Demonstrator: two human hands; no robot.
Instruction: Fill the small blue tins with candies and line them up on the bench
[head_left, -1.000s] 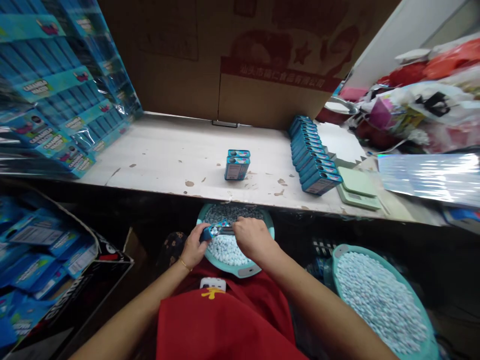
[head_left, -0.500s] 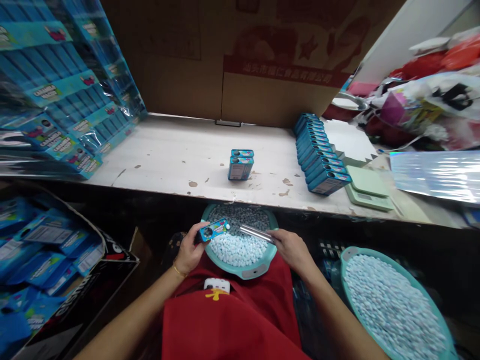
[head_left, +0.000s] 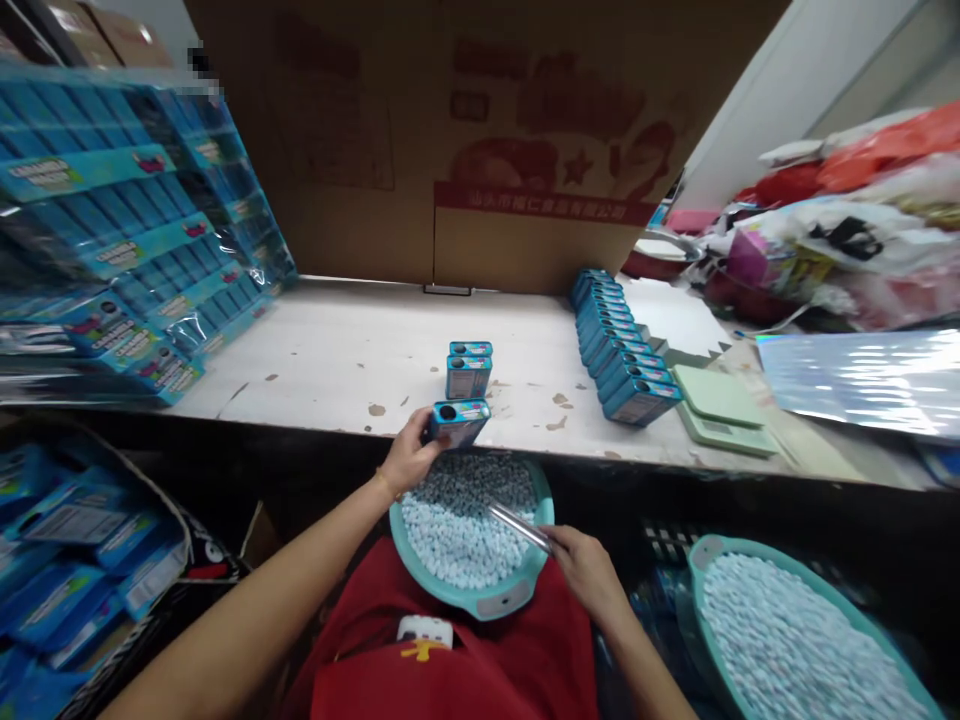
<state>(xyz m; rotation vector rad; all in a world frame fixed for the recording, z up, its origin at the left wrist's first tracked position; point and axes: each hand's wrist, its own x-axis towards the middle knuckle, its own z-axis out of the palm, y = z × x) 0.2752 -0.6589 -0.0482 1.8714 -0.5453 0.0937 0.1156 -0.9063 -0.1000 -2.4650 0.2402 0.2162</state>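
My left hand is closed around a small blue candy box, held upright at the table's front edge. Just behind it, two similar blue boxes stand one behind the other on the white tabletop. In my right hand is a shiny metal scoop, its far end over the pale blue candies. These candies fill a turquoise basin at my lap, partly in the table's shadow.
A row of blue boxes stands at the right, beside a pale green scale. Wrapped box stacks rise at the left above a carton of blue boxes. Another candy basin sits low right. A large cardboard box stands behind.
My left hand has carried the candy box from over the basin up to the table edge and turned it upright. The scoop stays over the candies. The camera view has tilted upward.
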